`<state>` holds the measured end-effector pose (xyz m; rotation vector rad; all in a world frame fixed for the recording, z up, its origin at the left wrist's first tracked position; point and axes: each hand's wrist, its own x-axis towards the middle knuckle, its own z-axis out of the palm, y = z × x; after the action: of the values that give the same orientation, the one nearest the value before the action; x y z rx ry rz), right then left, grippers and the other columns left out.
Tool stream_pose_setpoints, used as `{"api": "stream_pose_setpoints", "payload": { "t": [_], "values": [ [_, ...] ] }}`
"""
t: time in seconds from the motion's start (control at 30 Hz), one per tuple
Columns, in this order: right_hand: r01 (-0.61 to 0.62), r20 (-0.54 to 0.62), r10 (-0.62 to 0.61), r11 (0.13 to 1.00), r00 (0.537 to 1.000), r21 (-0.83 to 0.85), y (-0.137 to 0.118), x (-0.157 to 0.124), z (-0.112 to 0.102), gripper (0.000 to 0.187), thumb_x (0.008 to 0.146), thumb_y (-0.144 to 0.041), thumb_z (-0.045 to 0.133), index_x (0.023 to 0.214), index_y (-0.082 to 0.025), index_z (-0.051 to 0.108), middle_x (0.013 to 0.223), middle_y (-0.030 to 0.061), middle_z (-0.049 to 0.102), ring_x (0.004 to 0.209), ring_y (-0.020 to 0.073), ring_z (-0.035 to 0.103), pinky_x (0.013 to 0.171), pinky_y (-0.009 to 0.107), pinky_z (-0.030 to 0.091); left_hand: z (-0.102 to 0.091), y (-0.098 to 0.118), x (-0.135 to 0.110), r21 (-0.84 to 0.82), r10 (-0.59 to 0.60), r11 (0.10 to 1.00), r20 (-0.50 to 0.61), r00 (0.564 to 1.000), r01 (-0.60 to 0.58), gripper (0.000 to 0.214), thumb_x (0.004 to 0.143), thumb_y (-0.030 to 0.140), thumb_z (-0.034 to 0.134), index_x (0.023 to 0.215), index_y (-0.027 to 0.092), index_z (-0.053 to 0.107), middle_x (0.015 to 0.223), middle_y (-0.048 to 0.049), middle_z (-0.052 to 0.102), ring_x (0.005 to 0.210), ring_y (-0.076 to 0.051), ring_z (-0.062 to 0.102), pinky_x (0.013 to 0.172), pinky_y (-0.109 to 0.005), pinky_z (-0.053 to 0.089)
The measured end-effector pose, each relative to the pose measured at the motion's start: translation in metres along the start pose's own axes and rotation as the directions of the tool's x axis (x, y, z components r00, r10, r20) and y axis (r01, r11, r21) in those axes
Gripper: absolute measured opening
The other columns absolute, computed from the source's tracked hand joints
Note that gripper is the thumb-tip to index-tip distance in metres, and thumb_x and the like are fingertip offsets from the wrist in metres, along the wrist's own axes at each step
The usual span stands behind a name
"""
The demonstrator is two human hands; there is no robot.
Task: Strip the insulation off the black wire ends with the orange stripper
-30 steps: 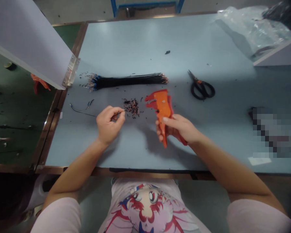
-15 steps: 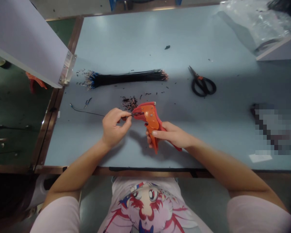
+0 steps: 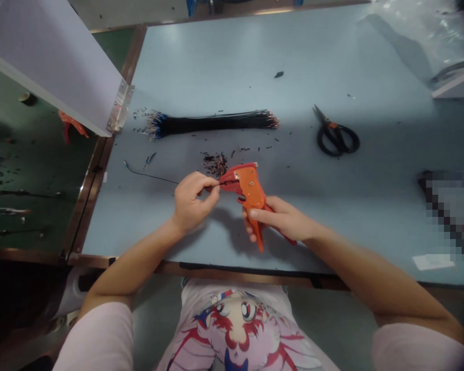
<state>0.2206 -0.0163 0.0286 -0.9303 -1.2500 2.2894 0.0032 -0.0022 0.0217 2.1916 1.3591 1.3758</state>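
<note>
My left hand [image 3: 195,202] pinches a thin black wire [image 3: 154,178] near its end, and the wire trails off to the left across the blue-grey tabletop [image 3: 332,62]. The wire's tip reaches into the jaws of an orange-and-red automatic wire stripper [image 3: 249,188], held in my right hand [image 3: 278,219]. My right fingers wrap its handles. Just above the jaws lies a small heap of cut wire scraps [image 3: 215,165]. Farther up rests a long bundle of black wires [image 3: 212,122] with blue and copper-coloured ends.
Black-handled scissors [image 3: 336,136] lie to the right. A white panel [image 3: 50,62] with a metal bracket juts in at upper left, past the table's brown edge. Clear plastic sheeting [image 3: 421,36] sits at top right, and a pixelated object [image 3: 448,211] lies at right.
The stripper has moved left and turned its jaws toward my left hand, and the wire end now sits in them. My left hand has moved right, and the view has shifted slightly.
</note>
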Motion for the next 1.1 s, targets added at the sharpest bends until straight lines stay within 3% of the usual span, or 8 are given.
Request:
{"api": "stream_pose_setpoints", "payload": {
  "t": [0.33, 0.57, 0.67, 0.77, 0.87, 0.93, 1.1],
  "values": [
    [0.017, -0.009, -0.018, 0.993, 1.000, -0.116, 0.002, -0.002, 0.004, 0.034, 0.088, -0.046, 0.055, 0.071, -0.016, 0.053, 0.058, 0.0016, 0.058, 0.048, 0.0134, 0.059, 0.041, 0.025, 0.053, -0.001, 0.003, -0.002, 0.003, -0.040, 0.999, 0.024, 0.999, 0.040, 0.009, 0.077, 0.013, 0.057, 0.070, 0.018, 0.059, 0.058, 0.0041, 0.047, 0.055, -0.008, 0.044, 0.056, -0.022, 0.037],
    [0.008, -0.055, -0.010, 0.999, 0.998, -0.037, 0.003, 0.001, 0.008, 0.042, 0.086, -0.049, 0.055, 0.061, -0.017, 0.047, 0.047, -0.0027, 0.048, 0.035, 0.0096, 0.048, 0.029, 0.021, 0.045, 0.000, 0.002, -0.004, -0.001, -0.040, 0.999, 0.005, 0.999, 0.040, 0.009, 0.076, 0.011, 0.058, 0.070, 0.018, 0.059, 0.057, 0.0050, 0.044, 0.053, -0.007, 0.041, 0.055, -0.021, 0.035],
    [-0.002, -0.050, 0.001, 1.000, 0.999, -0.015, 0.002, 0.002, 0.007, 0.041, 0.085, -0.049, 0.057, 0.063, -0.016, 0.049, 0.049, -0.0014, 0.049, 0.037, 0.0110, 0.050, 0.029, 0.022, 0.045, 0.000, 0.001, -0.003, -0.001, -0.050, 0.999, 0.006, 0.999, 0.050, 0.008, 0.075, 0.012, 0.059, 0.069, 0.018, 0.059, 0.058, 0.0049, 0.045, 0.053, -0.007, 0.041, 0.054, -0.021, 0.035],
    [0.066, -0.162, -0.050, 0.994, 0.985, 0.090, -0.007, -0.002, -0.001, 0.036, 0.082, -0.048, 0.062, 0.068, -0.016, 0.051, 0.053, -0.0003, 0.052, 0.040, 0.0116, 0.052, 0.035, 0.024, 0.049, -0.006, -0.004, 0.001, 0.032, -0.064, 0.997, -0.032, 0.997, 0.065, 0.007, 0.075, 0.013, 0.060, 0.069, 0.018, 0.060, 0.057, 0.0052, 0.044, 0.053, -0.007, 0.041, 0.054, -0.021, 0.035],
    [0.191, -0.328, -0.130, 0.968, 0.936, 0.163, -0.020, -0.008, -0.014, 0.031, 0.080, -0.046, 0.066, 0.078, -0.016, 0.054, 0.056, -0.0007, 0.054, 0.043, 0.0123, 0.053, 0.043, 0.028, 0.053, -0.012, -0.011, 0.007, 0.053, -0.084, 0.994, -0.134, 0.987, 0.092, 0.007, 0.075, 0.013, 0.061, 0.070, 0.018, 0.062, 0.056, 0.0055, 0.044, 0.052, -0.007, 0.040, 0.053, -0.021, 0.034],
    [0.152, -0.337, -0.101, 0.980, 0.936, 0.128, -0.024, -0.010, -0.020, 0.031, 0.078, -0.043, 0.068, 0.083, -0.015, 0.056, 0.062, 0.0022, 0.058, 0.050, 0.0156, 0.059, 0.048, 0.031, 0.055, -0.014, -0.015, 0.010, 0.036, -0.080, 0.996, -0.141, 0.987, 0.086, 0.006, 0.075, 0.014, 0.062, 0.072, 0.018, 0.063, 0.058, 0.0047, 0.049, 0.053, -0.007, 0.043, 0.052, -0.021, 0.035],
    [-0.041, -0.184, 0.041, 0.999, 0.982, 0.004, -0.015, -0.005, -0.017, 0.038, 0.074, -0.043, 0.072, 0.091, -0.012, 0.058, 0.082, 0.0104, 0.066, 0.071, 0.0225, 0.068, 0.058, 0.033, 0.057, -0.010, -0.016, 0.008, -0.004, 0.009, 1.000, -0.082, 0.997, -0.010, 0.006, 0.078, 0.014, 0.064, 0.080, 0.019, 0.067, 0.064, 0.0031, 0.060, 0.057, -0.007, 0.049, 0.056, -0.021, 0.040]
  ]
}}
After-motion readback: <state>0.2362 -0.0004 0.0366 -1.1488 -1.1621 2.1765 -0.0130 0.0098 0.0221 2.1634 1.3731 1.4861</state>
